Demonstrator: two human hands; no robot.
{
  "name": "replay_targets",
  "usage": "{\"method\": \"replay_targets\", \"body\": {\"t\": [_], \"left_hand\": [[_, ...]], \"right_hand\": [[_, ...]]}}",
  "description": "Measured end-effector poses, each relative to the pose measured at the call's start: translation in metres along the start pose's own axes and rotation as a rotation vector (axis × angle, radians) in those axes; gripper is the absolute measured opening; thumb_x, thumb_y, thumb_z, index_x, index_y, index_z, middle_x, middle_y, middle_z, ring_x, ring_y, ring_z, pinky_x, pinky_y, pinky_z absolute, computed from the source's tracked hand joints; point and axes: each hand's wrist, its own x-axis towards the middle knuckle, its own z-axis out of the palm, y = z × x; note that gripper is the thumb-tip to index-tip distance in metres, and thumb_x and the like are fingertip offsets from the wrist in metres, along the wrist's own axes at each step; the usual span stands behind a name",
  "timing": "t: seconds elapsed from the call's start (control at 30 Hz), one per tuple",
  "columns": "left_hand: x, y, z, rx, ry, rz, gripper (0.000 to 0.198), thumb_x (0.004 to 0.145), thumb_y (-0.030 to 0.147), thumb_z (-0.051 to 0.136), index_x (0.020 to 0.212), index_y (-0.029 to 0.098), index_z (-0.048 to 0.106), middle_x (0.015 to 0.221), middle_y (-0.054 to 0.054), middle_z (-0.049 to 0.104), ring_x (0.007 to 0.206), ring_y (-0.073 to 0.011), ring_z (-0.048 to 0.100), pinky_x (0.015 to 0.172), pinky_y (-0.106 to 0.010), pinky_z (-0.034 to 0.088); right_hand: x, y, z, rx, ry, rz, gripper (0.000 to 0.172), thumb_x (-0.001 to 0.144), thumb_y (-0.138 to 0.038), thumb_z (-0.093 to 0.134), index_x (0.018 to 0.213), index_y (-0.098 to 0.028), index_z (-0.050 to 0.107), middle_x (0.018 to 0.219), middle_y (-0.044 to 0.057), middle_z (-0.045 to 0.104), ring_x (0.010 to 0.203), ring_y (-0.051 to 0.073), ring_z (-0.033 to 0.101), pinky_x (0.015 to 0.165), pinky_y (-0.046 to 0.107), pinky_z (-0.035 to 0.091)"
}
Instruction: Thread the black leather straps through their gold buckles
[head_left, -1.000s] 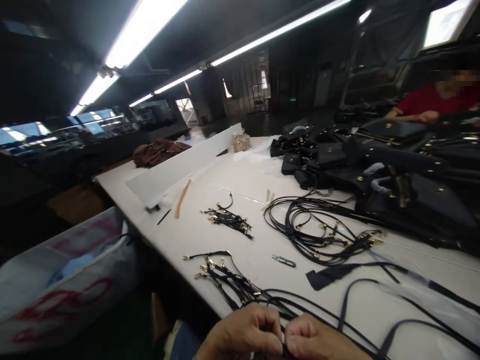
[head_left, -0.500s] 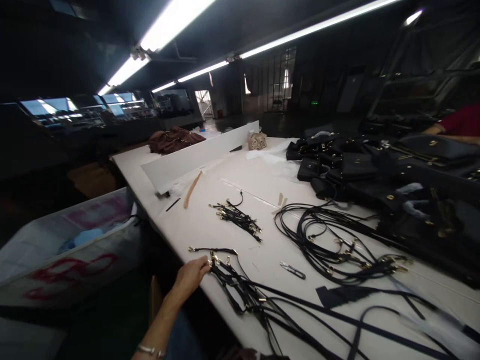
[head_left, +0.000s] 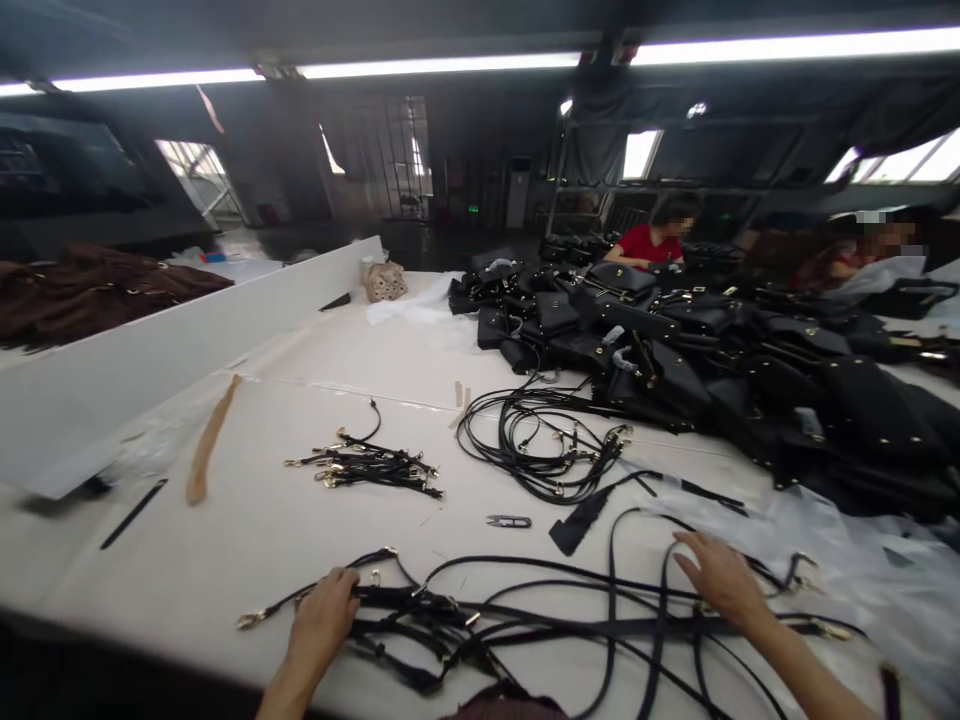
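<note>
Where black straps point(head_left: 397, 596) sprawl across a pale bench point(head_left: 180, 590), a person's left hand point(head_left: 324, 612) lies palm down at seven o'clock from the view's centre, reaching up from the lower edge, fingers bent over the gathered strap ends; whether it grips them cannot be told. Well apart at four o'clock, the right hand point(head_left: 720, 578) is loosely open above the straps' other end, palm down, fingers extended and thumb apart; contact cannot be confirmed. Smooth, narrow and flat, the straps run between the two in long loops around six o'clock, one tipped by a shiny gold-coloured clip point(head_left: 251, 620). Just beyond them lies a small pair of metal snips point(head_left: 510, 521), with a ragged-edged black piece point(head_left: 576, 525) at its three o'clock. A coil of thin black cords point(head_left: 517, 477) loops at half past four, while short black straps point(head_left: 379, 467) with metal ends lie bundled at eight. A curved tan strip point(head_left: 210, 440) sits farther out. Crinkled clear plastic point(head_left: 840, 545) spreads beyond the right hand, and smooth-sided black bags point(head_left: 675, 385), dotted with gold, pile up at three.
</note>
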Motion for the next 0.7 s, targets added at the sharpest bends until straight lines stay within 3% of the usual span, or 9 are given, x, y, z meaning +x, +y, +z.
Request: {"method": "replay_targets", "body": {"t": [0.1,0.17,0.33,0.5,0.6,0.7], "left_hand": [[0.005,-0.001,0.006,0.016,-0.033,0.000,0.039,0.084,0.009,0.045,0.119,0.021,0.057,0.129,-0.009,0.059,0.122,-0.0224,0.054,0.093,-0.033,0.043],[0.009,-0.005,0.010,0.024,-0.029,0.002,0.043,0.085,0.008,0.043,0.124,0.020,0.056,0.133,-0.010,0.056,0.126,-0.0224,0.052,0.096,-0.034,0.042],[0.026,-0.030,0.036,-0.052,0.031,0.076,0.040,0.087,0.014,0.042,0.123,0.020,0.058,0.132,-0.010,0.059,0.124,-0.0228,0.053,0.102,-0.033,0.041],[0.037,-0.035,0.054,-0.198,0.045,0.097,0.034,0.085,0.020,0.048,0.116,0.024,0.063,0.127,-0.008,0.064,0.121,-0.0243,0.056,0.103,-0.035,0.041],[0.035,-0.013,0.039,-0.315,0.113,0.106,0.032,0.085,0.020,0.048,0.112,0.025,0.065,0.123,-0.008,0.065,0.117,-0.0249,0.058,0.102,-0.037,0.040],[0.033,0.025,0.010,-0.544,0.147,0.153,0.030,0.083,0.018,0.047,0.107,0.023,0.065,0.116,-0.008,0.066,0.110,-0.0244,0.058,0.100,-0.037,0.040]], "right_hand": [[0.025,-0.061,0.028,0.022,-0.094,-0.119,0.021,0.088,-0.022,0.054,0.102,-0.018,0.070,0.106,0.011,0.071,0.105,0.026,0.062,0.093,0.041,0.046],[0.047,-0.102,0.042,0.033,-0.141,-0.170,0.018,0.094,-0.026,0.057,0.106,-0.016,0.065,0.110,0.007,0.067,0.105,0.023,0.061,0.095,0.044,0.047],[0.088,-0.172,0.070,0.000,-0.218,-0.131,0.024,0.094,-0.030,0.060,0.112,-0.016,0.061,0.116,0.008,0.063,0.101,0.023,0.062,0.088,0.044,0.052],[0.093,-0.184,0.081,-0.056,-0.280,-0.075,0.020,0.093,-0.028,0.061,0.109,-0.016,0.062,0.117,0.008,0.061,0.102,0.023,0.061,0.087,0.043,0.052],[0.096,-0.179,0.071,-0.052,-0.316,-0.081,0.014,0.090,-0.027,0.064,0.096,-0.014,0.064,0.106,0.006,0.064,0.093,0.021,0.062,0.082,0.040,0.052],[0.099,-0.180,0.051,-0.005,-0.303,-0.128,0.008,0.082,-0.021,0.068,0.079,-0.015,0.064,0.097,0.008,0.064,0.088,0.023,0.062,0.080,0.037,0.049]]}}
